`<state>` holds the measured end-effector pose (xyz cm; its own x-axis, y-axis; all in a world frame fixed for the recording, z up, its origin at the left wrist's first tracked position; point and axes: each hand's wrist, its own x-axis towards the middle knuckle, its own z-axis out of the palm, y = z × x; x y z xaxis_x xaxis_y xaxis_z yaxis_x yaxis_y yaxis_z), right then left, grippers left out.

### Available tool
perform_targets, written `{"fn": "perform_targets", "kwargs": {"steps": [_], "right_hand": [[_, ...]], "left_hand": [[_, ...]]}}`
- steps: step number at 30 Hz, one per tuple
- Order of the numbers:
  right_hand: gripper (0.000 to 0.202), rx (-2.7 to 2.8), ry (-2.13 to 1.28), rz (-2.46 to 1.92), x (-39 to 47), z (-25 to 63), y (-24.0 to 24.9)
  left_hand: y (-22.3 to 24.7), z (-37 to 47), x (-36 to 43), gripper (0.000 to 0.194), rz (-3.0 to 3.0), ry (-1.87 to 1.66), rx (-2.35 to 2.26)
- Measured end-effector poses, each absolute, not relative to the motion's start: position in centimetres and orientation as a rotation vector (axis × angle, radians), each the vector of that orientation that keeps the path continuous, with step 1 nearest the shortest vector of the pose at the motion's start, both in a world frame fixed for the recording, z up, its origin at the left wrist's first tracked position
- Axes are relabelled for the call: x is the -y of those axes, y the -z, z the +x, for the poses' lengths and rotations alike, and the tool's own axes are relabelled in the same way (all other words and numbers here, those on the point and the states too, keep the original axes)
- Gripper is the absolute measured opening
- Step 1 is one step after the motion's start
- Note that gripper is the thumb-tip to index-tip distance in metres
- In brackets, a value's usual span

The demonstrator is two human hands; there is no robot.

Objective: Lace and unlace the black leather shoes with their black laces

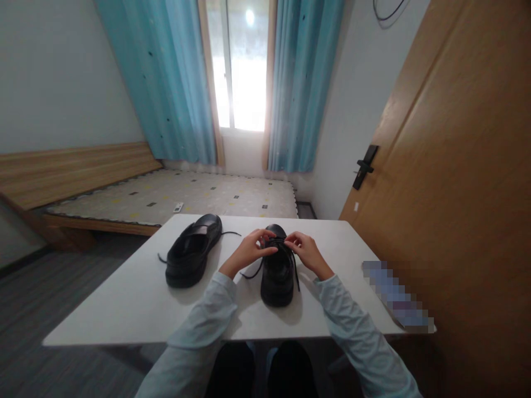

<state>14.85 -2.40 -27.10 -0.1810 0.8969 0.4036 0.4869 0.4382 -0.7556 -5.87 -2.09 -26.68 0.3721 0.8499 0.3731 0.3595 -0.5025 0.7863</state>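
A black lace-up shoe [277, 287] stands on the white table [136, 304] in front of me, its heel toward me. At its laced upper, my left hand [251, 251] curls in from the left, fingers closed on the shoelace [277, 241]. From the right, my right hand [306, 251] pinches the same lace near the middle of the shoe. Loose lace ends hang down on both sides of this shoe. To the left is a second black shoe [186, 273], its laces lying loose and its tongue showing. Fine detail at my fingertips is too small to make out.
A blurred, pixelated flat item [396, 296] lies at the table's right edge. Beyond the table is a bed with a patterned mattress [215, 193], a small white remote [178, 208] on it. A wooden door [456, 166] with a black handle [365, 167] stands on the right.
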Motion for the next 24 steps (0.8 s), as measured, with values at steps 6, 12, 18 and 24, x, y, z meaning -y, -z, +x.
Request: {"fn": "perform_targets", "kwargs": {"steps": [6,12,18,24], "right_hand": [[0.017,1.763,-0.73,-1.162,1.8,15.2,27.8],[0.022,1.672,-0.799,-1.159,1.3,14.8,28.3],[0.02,1.634,-0.769,-1.164,1.2,14.3,28.5],[0.016,1.62,-0.682,-1.129,1.8,13.8,27.8]], "left_hand": [[26.8,-5.8,2.2,0.045,2.119,-0.972,-1.044],[26.7,-5.7,2.3,0.04,2.142,-0.968,-1.066],[26.7,-5.7,2.3,0.039,2.146,-0.957,-1.074],[26.6,-5.6,2.3,0.038,2.15,-0.957,-1.076]]}}
